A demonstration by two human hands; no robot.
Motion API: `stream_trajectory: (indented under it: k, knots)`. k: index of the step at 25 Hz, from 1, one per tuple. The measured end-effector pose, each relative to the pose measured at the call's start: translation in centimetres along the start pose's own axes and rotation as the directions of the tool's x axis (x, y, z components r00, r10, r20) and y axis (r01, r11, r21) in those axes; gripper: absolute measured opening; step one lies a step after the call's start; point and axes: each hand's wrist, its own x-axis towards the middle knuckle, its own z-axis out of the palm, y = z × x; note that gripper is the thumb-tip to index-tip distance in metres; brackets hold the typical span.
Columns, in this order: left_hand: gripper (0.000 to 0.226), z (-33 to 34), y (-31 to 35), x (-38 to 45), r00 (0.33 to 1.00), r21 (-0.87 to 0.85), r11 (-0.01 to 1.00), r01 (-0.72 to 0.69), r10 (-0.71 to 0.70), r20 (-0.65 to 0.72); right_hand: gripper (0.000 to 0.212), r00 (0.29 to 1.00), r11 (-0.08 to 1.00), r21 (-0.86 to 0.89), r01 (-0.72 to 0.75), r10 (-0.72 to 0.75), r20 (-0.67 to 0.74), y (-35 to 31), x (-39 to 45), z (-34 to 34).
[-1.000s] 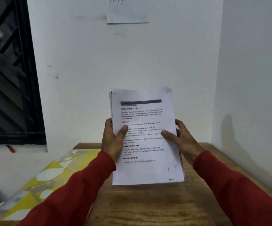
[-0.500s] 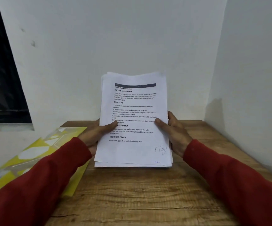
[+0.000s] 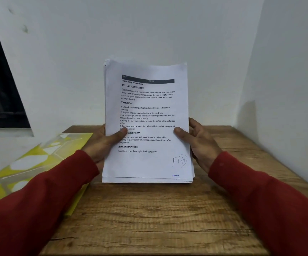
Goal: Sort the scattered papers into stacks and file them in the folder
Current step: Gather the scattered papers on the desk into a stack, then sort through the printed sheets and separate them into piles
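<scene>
both hands, left hand [image 3: 103,145] and right hand [image 3: 199,143], pinch the paper stack [image 3: 147,122] upright on the counter [image 3: 149,218], right of the yellow folder [image 3: 38,163]; light, floppy sheets, best held by both side edges.

Both arms wear long, plain dark-red sleeves [image 3: 38,196] reaching the wrists; the left hand [image 3: 101,145] and right hand [image 3: 201,145] are bare.

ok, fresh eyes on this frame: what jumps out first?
The stack of printed papers, held upright at centre with its bottom edge down at the wooden table, the left hand and right hand gripping its sides, thumbs on the front page. Next, the yellow-and-white folder lying at the table's left edge.
</scene>
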Motion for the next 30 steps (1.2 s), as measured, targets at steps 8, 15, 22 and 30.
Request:
stream_trajectory:
  k: [8, 15, 22, 30]
  knots:
    - [0.073, -0.25, -0.12, -0.19, 0.997, 0.047, 0.998, 0.052, -0.055, 0.054, 0.029, 1.000, 0.999, -0.012, 0.031, -0.031, -0.006, 0.23, 0.08, -0.47]
    - [0.037, -0.13, 0.23, -0.51, 0.992, 0.014, 0.992, 0.124, -0.124, 0.029, 0.031, 0.999, 0.999, -0.010, 0.039, -0.039, -0.008, 0.67, 0.32, -0.39]
    - [0.031, -0.14, 0.04, -0.54, 0.994, 0.008, 0.995, 0.096, -0.095, -0.045, 0.030, 0.999, 0.998, -0.049, 0.039, -0.039, 0.010, 0.70, 0.22, -0.28]
    - [0.048, -0.50, -0.19, -0.28, 0.996, 0.031, 0.996, 0.080, -0.079, -0.035, 0.027, 0.999, 0.998, -0.042, 0.038, -0.037, 0.012, 0.81, 0.25, -0.32]
